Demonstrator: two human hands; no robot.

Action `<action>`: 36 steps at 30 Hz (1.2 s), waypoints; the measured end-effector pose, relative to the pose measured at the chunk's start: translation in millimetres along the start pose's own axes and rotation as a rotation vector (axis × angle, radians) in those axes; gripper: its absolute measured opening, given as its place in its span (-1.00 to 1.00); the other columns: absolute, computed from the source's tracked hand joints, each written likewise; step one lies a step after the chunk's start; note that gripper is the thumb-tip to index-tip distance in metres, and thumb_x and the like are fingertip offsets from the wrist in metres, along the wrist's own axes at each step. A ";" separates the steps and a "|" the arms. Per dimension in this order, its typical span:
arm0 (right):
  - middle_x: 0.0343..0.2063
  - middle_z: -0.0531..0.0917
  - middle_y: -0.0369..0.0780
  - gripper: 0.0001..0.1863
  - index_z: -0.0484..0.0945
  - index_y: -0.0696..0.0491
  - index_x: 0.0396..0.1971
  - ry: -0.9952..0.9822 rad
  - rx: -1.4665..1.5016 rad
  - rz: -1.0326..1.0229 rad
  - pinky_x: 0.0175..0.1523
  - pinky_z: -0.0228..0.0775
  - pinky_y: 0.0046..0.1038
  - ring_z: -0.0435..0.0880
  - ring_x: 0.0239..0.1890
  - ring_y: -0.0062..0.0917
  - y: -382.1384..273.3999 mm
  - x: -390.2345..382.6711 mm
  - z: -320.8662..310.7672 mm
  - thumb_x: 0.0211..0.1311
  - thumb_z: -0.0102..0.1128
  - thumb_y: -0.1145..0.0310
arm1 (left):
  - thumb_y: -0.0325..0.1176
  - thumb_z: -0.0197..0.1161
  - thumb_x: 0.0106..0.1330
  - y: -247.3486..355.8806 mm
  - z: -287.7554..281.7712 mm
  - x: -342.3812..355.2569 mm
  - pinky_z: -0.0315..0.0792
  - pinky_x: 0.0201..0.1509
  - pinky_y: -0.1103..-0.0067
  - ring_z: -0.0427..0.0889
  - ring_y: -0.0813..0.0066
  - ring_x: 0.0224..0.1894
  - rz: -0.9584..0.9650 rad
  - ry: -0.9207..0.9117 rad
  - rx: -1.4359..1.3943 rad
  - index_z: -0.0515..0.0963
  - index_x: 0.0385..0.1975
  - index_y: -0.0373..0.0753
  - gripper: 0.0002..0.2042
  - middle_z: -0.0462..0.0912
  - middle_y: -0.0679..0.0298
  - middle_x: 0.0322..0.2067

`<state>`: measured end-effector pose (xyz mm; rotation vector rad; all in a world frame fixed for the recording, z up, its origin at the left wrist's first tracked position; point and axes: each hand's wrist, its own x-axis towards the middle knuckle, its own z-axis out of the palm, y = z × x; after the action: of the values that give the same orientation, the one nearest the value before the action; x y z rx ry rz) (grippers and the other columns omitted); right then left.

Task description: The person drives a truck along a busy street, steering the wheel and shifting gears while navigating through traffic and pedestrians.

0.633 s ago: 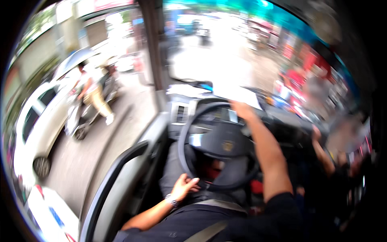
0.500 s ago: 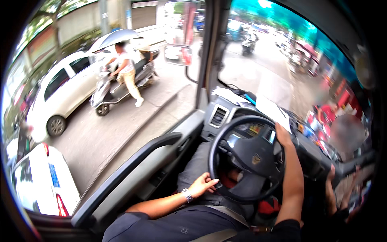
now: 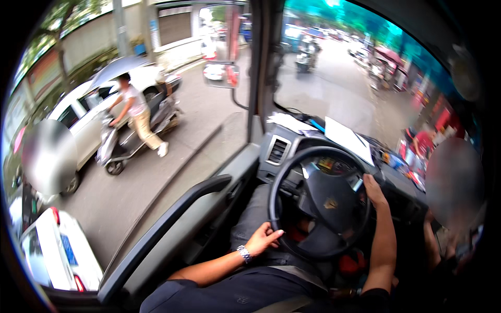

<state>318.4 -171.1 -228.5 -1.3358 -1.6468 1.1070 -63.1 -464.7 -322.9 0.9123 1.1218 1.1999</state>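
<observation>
I sit at a black steering wheel (image 3: 292,161) in a vehicle cab. My left hand (image 3: 265,237), with a metal-banded watch (image 3: 244,254) at the wrist, grips the lower left of the rim. My right hand (image 3: 373,189) is closed round the rim's upper right side. Behind the wheel are the gauges (image 3: 334,166). Loose papers (image 3: 344,138) lie on top of the dashboard beside an air vent (image 3: 277,151).
Outside the left window, a person (image 3: 141,120) on a scooter under an umbrella is beside a white car (image 3: 78,141), with another white car (image 3: 73,261) below. Ahead are scooters (image 3: 308,57) on the road. A co-worker's arm (image 3: 433,240) shows at right.
The view has swung left, then slightly back. My right hand has moved clockwise, down the right of the wheel. My left hand stays at lower left. The scooter rider sits lower in view.
</observation>
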 end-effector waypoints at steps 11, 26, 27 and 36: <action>-0.52 0.57 -0.22 -0.57 0.43 0.07 -0.10 0.314 0.143 0.125 -0.55 0.48 -0.44 0.60 -0.63 -0.51 25.6 -102.2 17.3 0.60 -0.12 -0.04 | -0.26 0.29 0.49 27.2 10.9 -6.9 0.66 -0.18 0.58 0.69 0.57 -0.25 -0.020 0.023 -0.075 0.35 0.04 -0.31 -0.66 0.72 0.19 -0.14; -0.45 0.58 -0.28 -0.52 0.41 -0.03 0.16 0.611 0.288 0.337 -0.47 0.47 -0.46 0.58 -0.57 -0.57 31.5 -140.7 43.7 0.57 -0.09 -0.10 | -0.17 0.12 0.58 82.7 33.6 30.9 0.65 -0.20 0.60 0.74 0.50 -0.18 -0.103 0.070 0.060 0.32 -0.02 -0.30 -0.69 0.74 0.08 -0.08; -0.39 0.60 -0.23 -0.54 0.35 0.05 0.22 0.620 0.362 0.391 -0.48 0.51 -0.46 0.62 -0.54 -0.54 37.3 -138.8 38.5 0.60 -0.08 0.01 | -0.18 0.10 0.59 89.8 39.5 34.1 0.65 -0.22 0.58 0.75 0.45 -0.16 -0.089 0.033 0.089 0.31 -0.09 -0.28 -0.73 0.74 0.04 -0.07; -0.47 0.69 -0.10 -0.47 0.39 0.17 0.11 0.554 0.132 0.244 -0.30 0.58 -0.25 0.73 -0.55 -0.29 17.1 -114.4 20.7 0.51 0.00 -0.03 | -0.08 0.08 0.59 74.1 37.8 23.5 0.65 -0.38 0.54 0.71 0.49 -0.37 -0.092 0.077 0.022 0.38 0.17 -0.21 -0.63 0.73 0.13 -0.12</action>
<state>327.4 -285.4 -254.4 -1.6056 -1.0137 0.8546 -43.3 -428.3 -247.1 0.8284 1.2279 1.1571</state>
